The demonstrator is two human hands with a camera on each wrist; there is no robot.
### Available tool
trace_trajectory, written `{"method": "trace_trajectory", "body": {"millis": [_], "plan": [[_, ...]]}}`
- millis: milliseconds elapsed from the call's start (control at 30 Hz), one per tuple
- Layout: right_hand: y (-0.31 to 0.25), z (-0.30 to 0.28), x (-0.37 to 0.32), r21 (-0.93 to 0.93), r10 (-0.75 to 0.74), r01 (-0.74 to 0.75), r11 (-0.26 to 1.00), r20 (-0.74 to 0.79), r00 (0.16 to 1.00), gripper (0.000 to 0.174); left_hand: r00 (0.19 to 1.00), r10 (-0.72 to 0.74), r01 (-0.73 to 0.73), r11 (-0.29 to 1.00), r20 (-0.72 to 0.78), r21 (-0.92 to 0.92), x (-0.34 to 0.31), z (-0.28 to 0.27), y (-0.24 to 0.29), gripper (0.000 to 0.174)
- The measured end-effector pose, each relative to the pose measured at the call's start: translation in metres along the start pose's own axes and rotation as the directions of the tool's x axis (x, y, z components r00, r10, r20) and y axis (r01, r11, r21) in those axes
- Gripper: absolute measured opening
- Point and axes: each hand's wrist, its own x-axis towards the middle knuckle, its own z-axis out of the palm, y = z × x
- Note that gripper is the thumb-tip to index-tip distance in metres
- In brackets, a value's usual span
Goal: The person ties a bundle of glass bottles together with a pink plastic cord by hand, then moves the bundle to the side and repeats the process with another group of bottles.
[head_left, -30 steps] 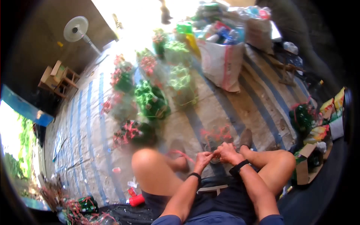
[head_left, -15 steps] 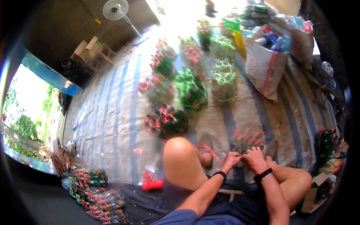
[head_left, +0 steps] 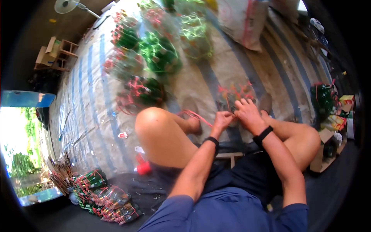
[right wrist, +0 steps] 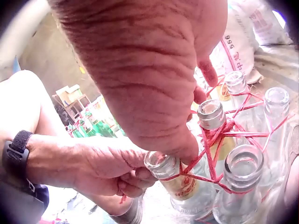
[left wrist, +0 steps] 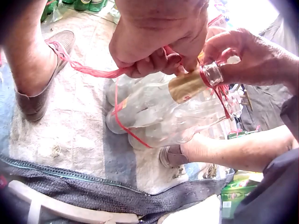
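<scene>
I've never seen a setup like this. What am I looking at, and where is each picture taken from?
There is no robot here: these are a person's own two hands. One picture comes from a camera on the head, looking down; the other two come from cameras on the left and right wrists. The left hand grips red string, and the right hand curls its fingers at the neck of one of several clear glass bottles bound together with that kind of string. On the floor lies a striped sheet, holding more tied bundles, such as the green bottles, and a large white sack.
</scene>
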Motion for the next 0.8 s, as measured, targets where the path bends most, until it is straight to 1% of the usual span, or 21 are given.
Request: {"method": "trace_trajectory", "body": {"millis": [133,200,233,300,333,400,433,467,533,600,667,733,767,800], "plan": [[0.002,-0.008,0.001,0.002,0.028,-0.028,1.0,0.042,0.999,0.011,0.996,-0.041,0.049,0.994,0.077,-0.099,0.004,-0.004,-0.002,0.016],[0.001,-0.009,-0.001,-0.049,0.019,-0.017,0.999,0.029,0.999,0.01,0.996,-0.031,0.037,0.997,0.085,-0.064,0.001,-0.005,-0.003,0.019],[0.001,-0.009,-0.001,-0.041,0.029,-0.027,0.999,0.05,0.998,0.01,0.994,-0.049,0.056,0.996,0.101,-0.071,0.0,-0.006,-0.001,0.019],[0.003,-0.01,-0.002,-0.04,0.06,-0.058,0.998,0.032,0.998,0.009,0.996,-0.041,0.043,0.999,0.078,-0.033,-0.003,-0.007,0.005,0.022],[0.004,-0.01,-0.003,-0.033,0.062,-0.061,0.998,0.047,0.997,0.009,0.995,-0.055,0.058,0.998,0.084,-0.037,-0.005,-0.008,0.012,0.022],[0.006,-0.013,-0.007,0.062,0.129,-0.132,0.989,0.037,0.991,0.008,0.995,-0.052,0.048,0.998,0.09,0.042,-0.006,-0.008,0.022,0.024],[0.005,-0.015,-0.009,0.058,0.141,-0.142,0.988,0.034,0.989,0.006,0.994,-0.057,0.059,0.998,0.092,-0.02,-0.006,-0.007,0.023,0.026],[0.004,-0.013,-0.011,0.059,0.143,-0.145,0.988,0.045,0.989,0.006,0.993,-0.065,0.067,0.997,0.096,-0.026,-0.008,-0.004,0.024,0.026],[0.005,-0.01,-0.014,0.091,0.174,-0.177,0.98,0.036,0.984,0.006,1.0,0.019,-0.016,0.99,0.024,-0.137,-0.009,0.0,0.029,0.017],[0.008,-0.009,-0.013,0.099,0.192,-0.196,0.976,0.044,0.98,0.008,0.999,0.019,-0.014,0.991,0.041,-0.133,-0.007,-0.002,0.032,0.016],[0.008,-0.01,-0.013,0.111,0.209,-0.214,0.97,0.052,0.976,0.011,0.997,0.009,-0.006,0.999,0.081,-0.038,-0.007,-0.005,0.034,0.027],[0.008,-0.017,-0.01,0.151,0.294,-0.332,0.931,0.228,0.928,0.016,0.996,0.0,0.002,1.0,0.089,-0.025,-0.007,-0.006,0.036,0.027],[0.01,-0.013,-0.011,0.152,0.292,-0.331,0.931,0.231,0.928,0.016,0.995,-0.007,0.008,1.0,0.098,-0.011,-0.007,-0.006,0.037,0.027],[0.012,-0.012,-0.012,0.173,0.294,-0.329,0.929,0.199,0.935,0.016,0.995,-0.01,0.012,1.0,0.097,-0.013,-0.007,-0.006,0.035,0.027]]}}
